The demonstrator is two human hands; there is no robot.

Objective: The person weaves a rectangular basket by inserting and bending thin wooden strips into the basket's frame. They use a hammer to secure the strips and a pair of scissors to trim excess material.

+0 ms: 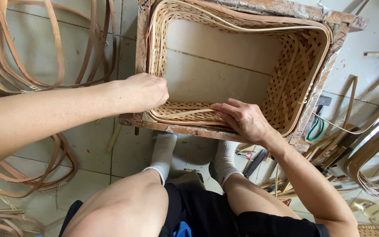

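A bottomless woven bamboo basket frame (299, 66) sits inside a worn wooden mould (330, 19) in front of me. My left hand (143, 91) is closed at the basket's near left corner, pinching the rim strips. My right hand (242, 119) presses flat on the near rim, fingers over a pale thin bamboo strip (189, 113) that runs between both hands along the woven edge. My knees and white socks show below the mould.
Looped bundles of bamboo strips (31, 52) lie on the tiled floor at left and at right (373, 158). Pliers and small tools (253, 160) lie by my right foot. A green cord (314, 129) hangs by the mould's right side.
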